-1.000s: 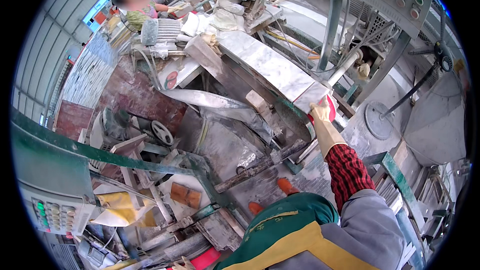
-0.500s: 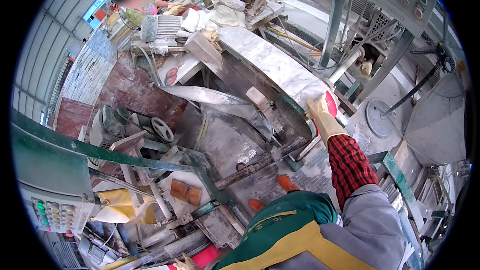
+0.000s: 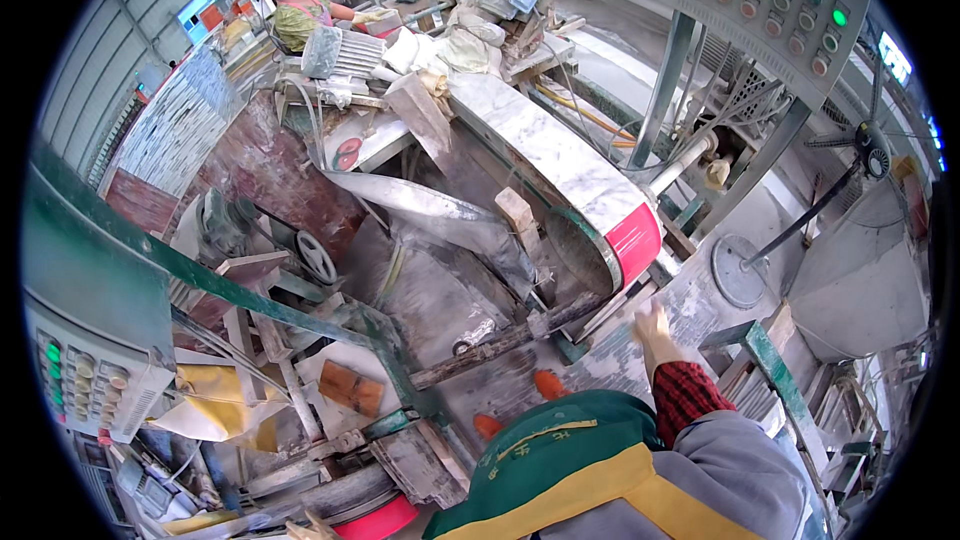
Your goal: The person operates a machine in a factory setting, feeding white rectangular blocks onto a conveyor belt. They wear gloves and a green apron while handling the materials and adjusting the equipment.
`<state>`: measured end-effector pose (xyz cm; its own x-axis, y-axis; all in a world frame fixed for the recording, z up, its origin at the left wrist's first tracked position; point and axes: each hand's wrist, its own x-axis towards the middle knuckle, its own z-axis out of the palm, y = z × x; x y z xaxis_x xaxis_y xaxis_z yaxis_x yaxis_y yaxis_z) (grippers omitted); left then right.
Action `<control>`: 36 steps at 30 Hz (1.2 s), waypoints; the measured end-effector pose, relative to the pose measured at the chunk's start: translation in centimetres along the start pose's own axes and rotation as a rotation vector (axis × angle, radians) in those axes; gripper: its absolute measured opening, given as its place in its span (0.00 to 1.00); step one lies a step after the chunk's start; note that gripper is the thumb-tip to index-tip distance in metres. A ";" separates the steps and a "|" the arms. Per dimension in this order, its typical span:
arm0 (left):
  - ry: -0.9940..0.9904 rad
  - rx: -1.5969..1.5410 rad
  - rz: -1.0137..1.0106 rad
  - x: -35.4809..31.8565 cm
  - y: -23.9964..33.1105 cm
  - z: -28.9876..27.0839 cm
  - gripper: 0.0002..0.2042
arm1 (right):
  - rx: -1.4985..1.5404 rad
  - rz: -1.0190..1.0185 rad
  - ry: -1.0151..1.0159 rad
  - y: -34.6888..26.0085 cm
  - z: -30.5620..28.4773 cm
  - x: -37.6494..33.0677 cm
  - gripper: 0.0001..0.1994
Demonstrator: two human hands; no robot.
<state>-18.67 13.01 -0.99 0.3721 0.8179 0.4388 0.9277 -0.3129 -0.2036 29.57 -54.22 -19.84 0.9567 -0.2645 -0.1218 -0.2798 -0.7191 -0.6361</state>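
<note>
My right hand (image 3: pixel 653 326), in a pale glove, hangs above the floor just short of the conveyor's near end. Nothing shows in it, and blur hides how its fingers are set. A white, grey-veined marble slab (image 3: pixel 585 165) lies along the conveyor, whose rounded end is red (image 3: pixel 635 242). The hand is apart from both. At the lower edge my left hand (image 3: pixel 313 530) is partly cut off, its visible fingers stretched out and open. Close beside it is a second rounded machine end with a red band (image 3: pixel 380 518). I cannot tell whether it touches anything there.
A button panel (image 3: pixel 765 5) hangs at the upper right, another (image 3: pixel 90 380) at the left. Green rails (image 3: pixel 210 285) cross the left side. A pedestal fan (image 3: pixel 870 148) stands at right. A co-worker (image 3: pixel 300 20) is at the far left. A wooden block (image 3: pixel 517 218) sits beside the conveyor.
My right hand has come off the slab's near end and drawn back toward me, uncovering the red end. My left hand has shifted left along the lower edge. The view has turned slightly.
</note>
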 end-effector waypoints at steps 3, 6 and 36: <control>0.044 0.003 -0.044 -0.6 0.4 -2.6 0.29 | 0.017 0.450 -0.479 1.4 -0.2 -4.4 0.30; 0.123 0.075 -0.054 -1.5 3.2 -4.2 0.27 | -0.483 -0.012 -0.794 5.0 0.9 -6.2 0.29; 0.453 0.113 0.021 -3.3 6.5 -6.9 0.13 | -0.127 -0.032 -0.857 -4.9 5.1 -6.5 0.25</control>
<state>-13.65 4.98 2.26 0.3897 0.5111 0.7661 0.9201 -0.2518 -0.3000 25.10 -45.67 -19.85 0.6810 0.2959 -0.6698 -0.2094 -0.7978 -0.5654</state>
